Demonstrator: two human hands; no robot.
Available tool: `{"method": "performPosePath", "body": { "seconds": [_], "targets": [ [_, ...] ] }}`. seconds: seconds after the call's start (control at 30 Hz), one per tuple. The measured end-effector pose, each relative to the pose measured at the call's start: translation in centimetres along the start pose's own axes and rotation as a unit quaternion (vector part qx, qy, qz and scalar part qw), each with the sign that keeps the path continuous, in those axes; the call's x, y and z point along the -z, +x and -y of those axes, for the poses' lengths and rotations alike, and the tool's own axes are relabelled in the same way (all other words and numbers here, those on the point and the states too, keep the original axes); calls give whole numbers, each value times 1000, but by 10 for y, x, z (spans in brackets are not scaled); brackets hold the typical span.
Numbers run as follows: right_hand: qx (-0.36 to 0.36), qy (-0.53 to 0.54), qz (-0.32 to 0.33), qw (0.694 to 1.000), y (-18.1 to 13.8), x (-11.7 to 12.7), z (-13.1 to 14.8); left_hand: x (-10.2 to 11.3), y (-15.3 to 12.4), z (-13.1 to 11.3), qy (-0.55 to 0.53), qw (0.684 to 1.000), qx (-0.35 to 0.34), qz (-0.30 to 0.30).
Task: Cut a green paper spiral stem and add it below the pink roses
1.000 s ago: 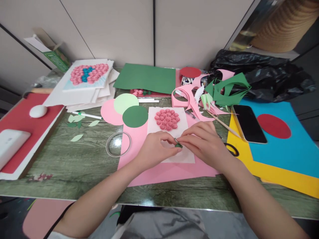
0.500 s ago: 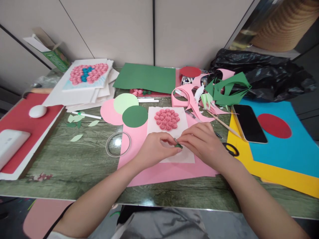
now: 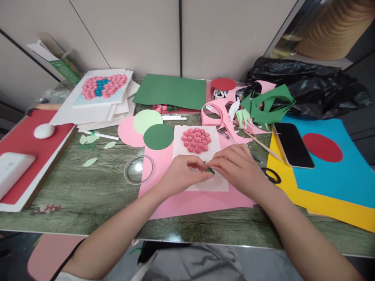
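Note:
My left hand and my right hand meet over a white card that lies on a pink sheet. Both pinch a small dark green paper piece between their fingertips. On the far half of the card sits a cluster of pink rolled paper coils. A dark green paper circle lies just left of the card, overlapping a light green circle and a pink circle.
A clear tape ring lies left of my hands. Scissors, a wooden stick and a phone lie to the right on yellow and blue sheets. Paper scraps, a green sheet and a card stack fill the back.
Almost nothing: my right hand has drawn in slightly toward the left hand, still pinching the green piece.

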State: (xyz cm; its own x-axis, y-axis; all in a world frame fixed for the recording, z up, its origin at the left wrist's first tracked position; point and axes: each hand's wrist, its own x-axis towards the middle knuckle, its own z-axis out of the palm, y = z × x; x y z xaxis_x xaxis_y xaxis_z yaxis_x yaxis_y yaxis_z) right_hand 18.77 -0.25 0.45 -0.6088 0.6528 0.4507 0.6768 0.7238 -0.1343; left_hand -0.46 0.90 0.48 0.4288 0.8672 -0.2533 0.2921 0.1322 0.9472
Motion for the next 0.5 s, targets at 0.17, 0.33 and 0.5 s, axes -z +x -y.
{"method": "performPosePath", "body": {
  "seconds": [0.17,0.33,0.5],
  "targets": [
    [30,-48,7,998,2,1,2,1,1,1,-44,998,28,21],
    [68,-103,13,992,4,6,7,4,2,0,-103,991,68,58],
    [60,-102,26,993,4,4,9,7,4,-1,-117,987,81,79]
  ]
}}
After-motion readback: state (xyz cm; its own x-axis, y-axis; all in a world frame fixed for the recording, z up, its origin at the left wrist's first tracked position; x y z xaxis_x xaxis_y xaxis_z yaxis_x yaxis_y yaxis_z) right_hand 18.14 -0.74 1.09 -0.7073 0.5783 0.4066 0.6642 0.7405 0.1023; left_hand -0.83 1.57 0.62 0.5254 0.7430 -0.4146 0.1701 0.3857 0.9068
